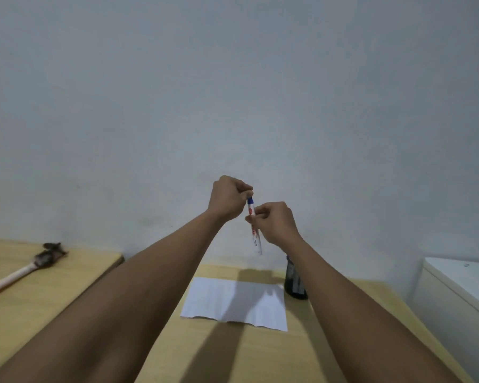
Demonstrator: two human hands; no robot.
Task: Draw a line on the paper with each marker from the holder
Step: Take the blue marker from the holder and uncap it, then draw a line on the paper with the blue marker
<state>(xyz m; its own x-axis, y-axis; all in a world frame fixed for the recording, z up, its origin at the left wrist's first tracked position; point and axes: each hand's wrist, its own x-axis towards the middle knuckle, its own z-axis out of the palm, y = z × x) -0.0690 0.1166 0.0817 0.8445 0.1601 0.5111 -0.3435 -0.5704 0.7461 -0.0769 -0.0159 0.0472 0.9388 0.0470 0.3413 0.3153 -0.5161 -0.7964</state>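
Both my arms are raised in front of the wall, high above the table. My right hand (274, 222) grips the white barrel of a marker (254, 233) that has red print and a blue collar near its top. My left hand (228, 199) is closed around the marker's upper end, where the cap is hidden by my fingers. A white sheet of paper (233, 302) lies flat on the wooden table (260, 355) below. A dark mesh marker holder (295, 280) stands at the paper's far right corner, partly hidden behind my right forearm.
A second wooden surface (25, 294) at the left carries a brush-like tool (25, 269) with a pale handle. A white cabinet or appliance (459, 294) stands at the right. The bare wall rises right behind the table.
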